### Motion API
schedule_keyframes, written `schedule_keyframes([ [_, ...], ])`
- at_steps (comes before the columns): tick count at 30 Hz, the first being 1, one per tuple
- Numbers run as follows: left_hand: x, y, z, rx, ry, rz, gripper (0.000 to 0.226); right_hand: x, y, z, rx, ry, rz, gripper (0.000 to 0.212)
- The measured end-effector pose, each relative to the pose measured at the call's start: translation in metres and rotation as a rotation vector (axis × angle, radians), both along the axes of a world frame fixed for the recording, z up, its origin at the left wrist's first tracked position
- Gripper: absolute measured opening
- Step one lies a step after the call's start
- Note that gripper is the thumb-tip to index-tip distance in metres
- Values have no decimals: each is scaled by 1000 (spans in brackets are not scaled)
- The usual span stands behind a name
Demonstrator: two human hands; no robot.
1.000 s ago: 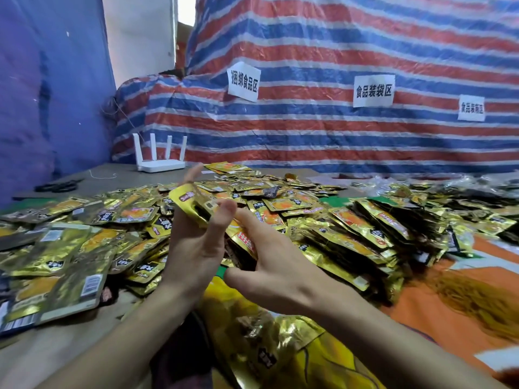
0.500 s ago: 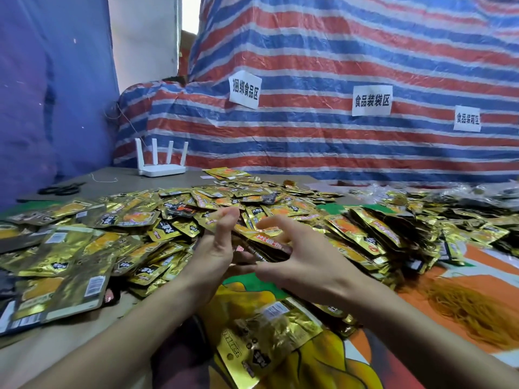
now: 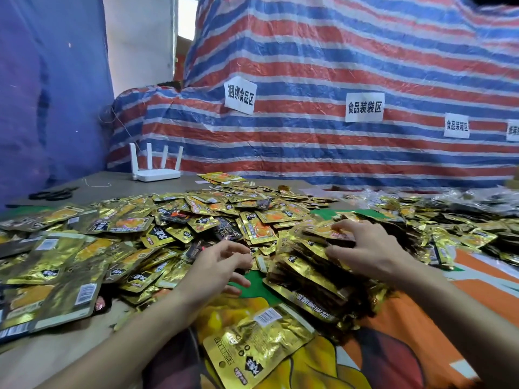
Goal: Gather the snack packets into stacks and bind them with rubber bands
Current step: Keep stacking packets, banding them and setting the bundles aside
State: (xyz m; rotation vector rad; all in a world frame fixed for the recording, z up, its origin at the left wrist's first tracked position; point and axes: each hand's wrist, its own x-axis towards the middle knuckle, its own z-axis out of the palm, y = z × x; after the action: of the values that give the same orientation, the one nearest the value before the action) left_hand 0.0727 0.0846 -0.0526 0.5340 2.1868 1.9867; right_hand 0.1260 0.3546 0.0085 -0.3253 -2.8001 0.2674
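Gold snack packets [image 3: 118, 248] sprawl over the table [image 3: 112, 182] from 9 to 3 o'clock, your right hand [image 3: 362, 248] at 4 clasps the top of a slanted stack [image 3: 307, 275], and your left hand [image 3: 216, 265] at 6 hovers loosely curled, holding nothing.

The shiny gold foil snack packets [image 3: 259, 230] carry orange pictures, black logos and white barcode labels. The woven plastic tarp [image 3: 309, 66] is striped red, blue and white; its rectangular paper signs [image 3: 364, 107] are white with black characters. The printed surface cover [image 3: 407, 313] shows orange, green and yellow patches.
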Motion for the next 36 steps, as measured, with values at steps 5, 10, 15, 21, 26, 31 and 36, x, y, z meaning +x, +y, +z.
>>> schedule_keyframes([
  [5,-6,-4,-1,-11,53,40,10,0,1,-4,-4,64,7,61],
  [10,-11,-13,7,105,65,128,10,-2,-6,5,21,153,0,64],
  [15,-18,-34,21,40,206,360,6,-4,-42,7,37,434,206,65],
  [21,-27,-70,15,-503,366,531,48,-34,-118,-10,-60,243,533,72],
  [26,-32,-86,-3,-1068,252,526,113,-69,-158,-37,-6,-6,529,85],
  [31,-47,-84,-10,-1305,128,437,129,-106,-171,-48,6,-285,406,83],
  [36,-62,-82,-3,-1484,36,393,139,-122,-169,-54,-69,-309,347,86],
])
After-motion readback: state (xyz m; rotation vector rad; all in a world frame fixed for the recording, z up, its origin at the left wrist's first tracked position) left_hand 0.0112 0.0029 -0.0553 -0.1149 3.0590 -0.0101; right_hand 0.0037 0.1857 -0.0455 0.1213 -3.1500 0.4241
